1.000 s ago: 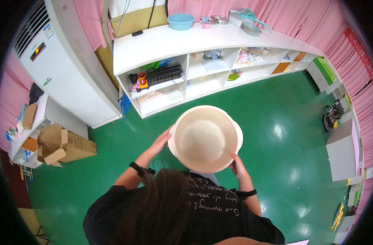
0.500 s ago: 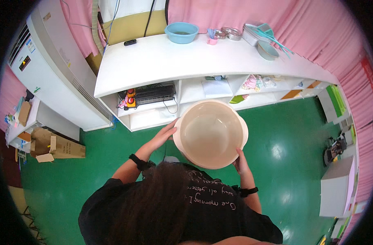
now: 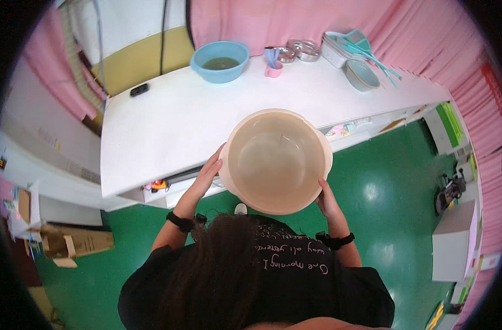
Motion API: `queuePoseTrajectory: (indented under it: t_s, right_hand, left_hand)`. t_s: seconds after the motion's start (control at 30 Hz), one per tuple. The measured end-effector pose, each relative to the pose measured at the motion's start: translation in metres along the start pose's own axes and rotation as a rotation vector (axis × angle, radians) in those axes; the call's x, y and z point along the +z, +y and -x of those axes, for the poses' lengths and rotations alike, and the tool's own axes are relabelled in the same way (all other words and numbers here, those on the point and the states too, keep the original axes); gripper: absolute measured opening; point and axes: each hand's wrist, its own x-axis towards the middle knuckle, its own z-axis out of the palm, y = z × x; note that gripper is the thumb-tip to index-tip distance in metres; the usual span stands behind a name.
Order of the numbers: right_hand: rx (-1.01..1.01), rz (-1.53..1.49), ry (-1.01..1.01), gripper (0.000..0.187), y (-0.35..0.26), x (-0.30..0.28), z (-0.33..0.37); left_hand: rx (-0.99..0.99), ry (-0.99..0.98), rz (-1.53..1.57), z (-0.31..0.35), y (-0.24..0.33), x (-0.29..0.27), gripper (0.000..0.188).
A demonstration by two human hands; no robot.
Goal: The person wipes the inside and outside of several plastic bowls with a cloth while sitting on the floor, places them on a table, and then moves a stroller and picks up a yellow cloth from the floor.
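Observation:
A large cream plastic basin is held level in front of me, with what looks like clear water inside. My left hand grips its left side, and my right hand has hold of its right side with the thumb near the rim. The fingers beneath are partly hidden. The basin overlaps the front edge of a long white counter in view; I cannot tell whether it touches it. Farther back on the counter stands a light blue basin with murky liquid in it.
A pink cup, metal bowls, a pale green-blue basket and a white container stand along the counter's back. A small black object lies at left. A cardboard box is on the green floor.
My view has moved closer to the counter. The cream basin, held in both hands, has gone forward from over the floor to over the counter's front edge.

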Motion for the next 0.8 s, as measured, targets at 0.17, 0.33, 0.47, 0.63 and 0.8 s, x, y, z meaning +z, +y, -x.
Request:
queuePoseTrajectory:
  t_s: [0.17, 0.33, 0.47, 0.63, 0.8]
  right_hand:
    - [-0.114, -0.031, 0.059, 0.062, -0.013, -0.009, 0.000]
    - [-0.133, -0.028, 0.119, 0.062, -0.021, -0.016, 0.013]
    - [-0.142, -0.069, 0.157, 0.062, -0.021, -0.023, 0.002]
    - [-0.084, -0.062, 0.153, 0.064, -0.039, -0.002, -0.002]
    - [0.020, -0.053, 0.167, 0.065, -0.048, 0.010, -0.020]
  left_hand:
    - [0.085, -0.076, -0.068, -0.033, -0.001, 0.010, 0.062]
    - [0.084, -0.146, -0.104, -0.049, 0.007, 0.018, 0.061]
    - [0.092, -0.173, -0.074, -0.064, 0.016, 0.017, 0.062]
    - [0.036, -0.113, -0.086, -0.065, 0.029, 0.010, 0.062]
    - [-0.156, 0.021, -0.055, -0.082, 0.016, 0.013, 0.067]
